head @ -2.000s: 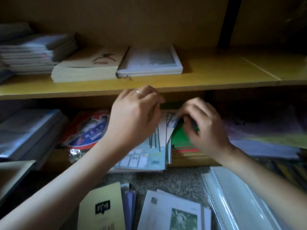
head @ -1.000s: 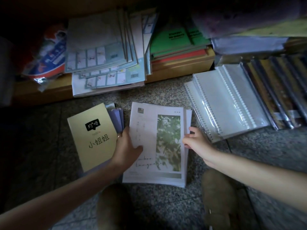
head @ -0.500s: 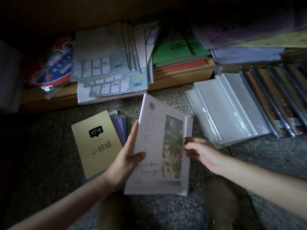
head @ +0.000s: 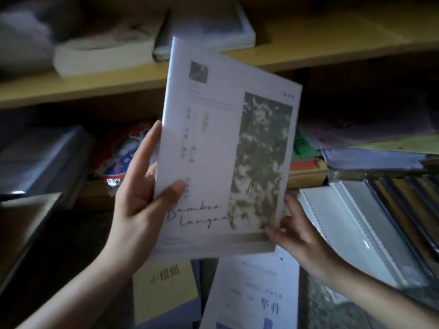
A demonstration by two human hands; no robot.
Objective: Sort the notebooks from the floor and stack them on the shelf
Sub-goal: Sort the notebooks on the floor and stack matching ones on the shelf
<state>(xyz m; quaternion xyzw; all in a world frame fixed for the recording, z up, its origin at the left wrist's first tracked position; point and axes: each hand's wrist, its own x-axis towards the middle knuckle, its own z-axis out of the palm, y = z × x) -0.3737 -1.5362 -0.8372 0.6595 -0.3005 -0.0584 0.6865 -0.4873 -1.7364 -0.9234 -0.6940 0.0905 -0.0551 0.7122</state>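
two hands carry one thin bundle of white notebooks (head: pixel 225 150), raised in front of the yellow shelf board (head: pixel 332 51). its top corner overlaps the board's front edge and its bottom edge hangs well below the board. the left hand (head: pixel 140 210) clamps the spine side: thumb pressed flat on the cover, one finger stretched up along the edge, the rest hidden behind. the right hand (head: pixel 301 231) pinches the lower corner farthest from the spine, fingers curled under it. that two-sided hold looks meant to keep several floppy books squared as one block. the tilt points the top edge toward the board, so i judge the bundle is meant to be laid there.

on the board, left of the bundle, sit a cream stack (head: pixel 102 55) and a pale flat book (head: pixel 209 27), both blurred. bare wood to the right of them looks like the likely landing spot. below the board is a dim lower bay holding green notebooks (head: pixel 304 146) and a red-and-blue packet (head: pixel 123 153). lower still, on the dark speckled floor (head: pixel 316 305), lie a yellow notebook (head: pixel 164 288), a white-and-blue notebook (head: pixel 251 293) and clear-covered spiral notebooks (head: pixel 351 222), so plenty of sorting seems left. the light is poor and the view is smeared.
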